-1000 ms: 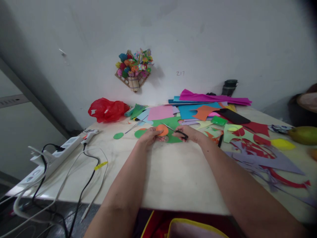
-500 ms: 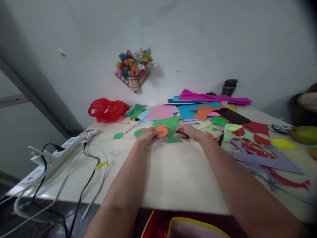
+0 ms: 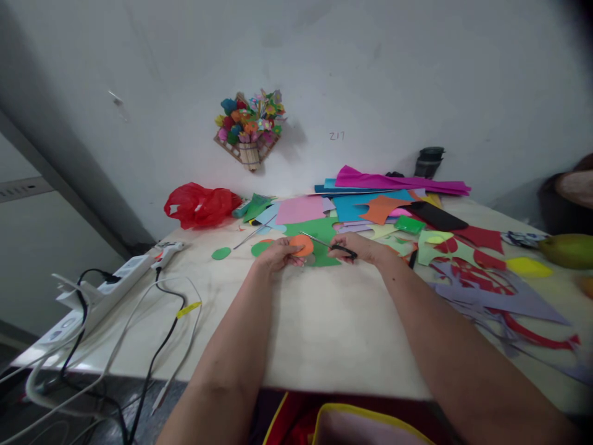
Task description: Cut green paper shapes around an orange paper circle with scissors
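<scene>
My left hand is closed on an orange paper circle, pinched by its left edge above the table. In my right hand is a pair of scissors with black handles, its blades pointing left past the circle's upper right edge. Whether the blades touch the paper I cannot tell. Beneath both hands lies a green paper sheet with curved cut-outs. Left of my left hand are a green paper circle and another green piece with orange paper at its edge.
A red plastic bag sits at the back left. Along the left edge runs a white power strip with loose cables. Purple and red paper scraps spread over the right side, near a black phone and a greenish-yellow fruit.
My right hand and the scissors have shifted slightly to the right, away from the circle. The left hand still holds the orange circle in almost the same spot.
</scene>
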Demonstrator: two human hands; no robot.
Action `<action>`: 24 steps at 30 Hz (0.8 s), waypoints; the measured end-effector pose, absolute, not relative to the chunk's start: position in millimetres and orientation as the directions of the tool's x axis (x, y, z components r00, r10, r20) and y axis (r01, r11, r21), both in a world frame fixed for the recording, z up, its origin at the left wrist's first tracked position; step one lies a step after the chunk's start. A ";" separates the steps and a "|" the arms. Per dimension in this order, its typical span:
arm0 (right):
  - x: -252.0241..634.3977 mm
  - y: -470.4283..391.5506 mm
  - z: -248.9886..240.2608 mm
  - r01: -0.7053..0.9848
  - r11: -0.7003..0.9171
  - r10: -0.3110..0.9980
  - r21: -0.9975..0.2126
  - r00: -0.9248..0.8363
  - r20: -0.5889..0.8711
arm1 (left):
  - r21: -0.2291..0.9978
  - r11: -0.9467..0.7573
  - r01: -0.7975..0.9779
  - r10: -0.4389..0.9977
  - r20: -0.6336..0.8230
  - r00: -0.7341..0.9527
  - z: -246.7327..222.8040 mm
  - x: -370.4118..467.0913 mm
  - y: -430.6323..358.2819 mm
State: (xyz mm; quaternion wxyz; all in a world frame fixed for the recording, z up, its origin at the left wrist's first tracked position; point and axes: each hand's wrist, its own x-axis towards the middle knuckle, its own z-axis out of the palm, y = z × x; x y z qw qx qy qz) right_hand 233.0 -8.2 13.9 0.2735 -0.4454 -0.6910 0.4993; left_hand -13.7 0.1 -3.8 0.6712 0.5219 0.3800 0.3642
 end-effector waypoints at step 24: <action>231.9 -6.8 15.1 0.419 0.163 0.886 -0.893 -0.460 -0.054 | 0.982 0.182 -0.053 0.855 -0.131 0.501 -4.4 -16.3 1.4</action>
